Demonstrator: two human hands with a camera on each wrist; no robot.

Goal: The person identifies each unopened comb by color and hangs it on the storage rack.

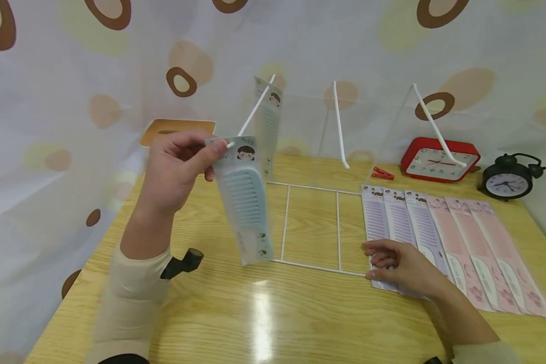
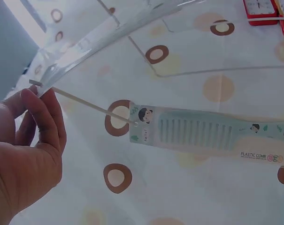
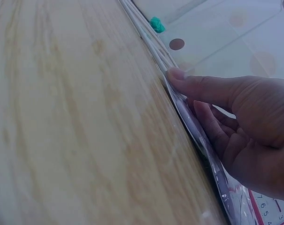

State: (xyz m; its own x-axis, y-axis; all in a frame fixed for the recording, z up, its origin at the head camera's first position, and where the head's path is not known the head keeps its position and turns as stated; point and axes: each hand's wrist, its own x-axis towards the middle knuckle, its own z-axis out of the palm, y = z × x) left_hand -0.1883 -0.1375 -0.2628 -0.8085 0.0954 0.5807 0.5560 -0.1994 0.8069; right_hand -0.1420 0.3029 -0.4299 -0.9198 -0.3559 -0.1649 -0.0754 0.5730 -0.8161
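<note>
My left hand (image 1: pixel 177 164) pinches the top corner of a packaged light blue comb (image 1: pixel 245 202) between thumb and fingers. The front tip of a white display hook (image 1: pixel 255 108) pokes through the pack's hole, and the pack hangs tilted. Farther back on the same hook hangs another blue comb pack (image 2: pixel 193 131). My right hand (image 1: pixel 405 265) is low over the table, fingers loosely bent above the nearest purple comb pack (image 1: pixel 375 212). Its thumb tip lies at the front corner of the rack's white wire base (image 1: pixel 316 267), alongside the pack's edge.
Two more white hooks, the middle hook (image 1: pixel 338 126) and right hook (image 1: pixel 437 124), jut forward. Purple packs and pink packs (image 1: pixel 464 242) lie in a row at right. Behind them stand a red clock (image 1: pixel 441 159), a black alarm clock (image 1: pixel 507 177) and a red clip (image 1: pixel 383 173).
</note>
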